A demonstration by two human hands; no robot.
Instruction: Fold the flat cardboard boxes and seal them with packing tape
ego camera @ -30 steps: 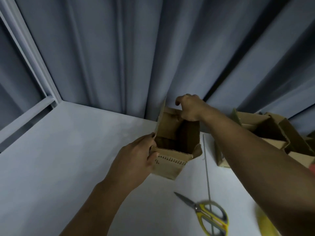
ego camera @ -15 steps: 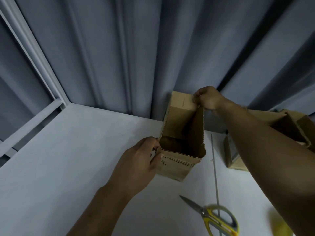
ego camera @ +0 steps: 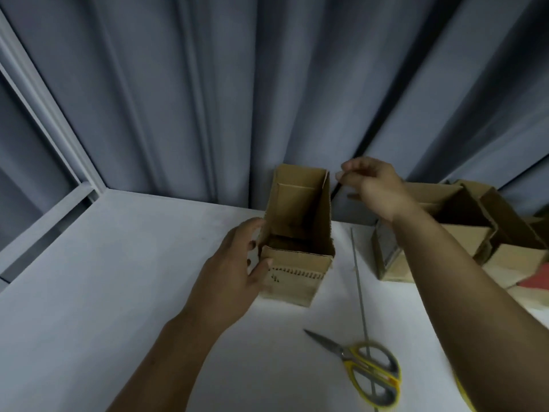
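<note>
at the centre of the frame a small brown corrugated cardboard box (ego camera: 298, 236) stands upright on the pale grey table (ego camera: 104, 278), its top flaps raised and its mouth open toward the camera. the left hand (ego camera: 234, 275) grips the box's left near corner, thumb on the front panel beside a printed dashed line and fingers wrapped along the left wall. the right hand (ego camera: 371, 185) hangs in the air just right of the tall right flap, apart from it, fingers loosely spread and holding nothing. the step in hand looks like shaping the box: it is squared up but its top is unfolded and unsealed. no packing tape shows clearly; a blurred yellow shape at the lower right edge cannot be identified. yellow-handled scissors (ego camera: 365, 367) lie on the table at the lower centre-right, near a thin grey rod (ego camera: 359, 286). a cluster of other brown cardboard boxes (ego camera: 445, 233) sits at the right edge, behind the right forearm. the next move probably calls for the right hand to press the flaps down while the left steadies the box, then tape.
</note>
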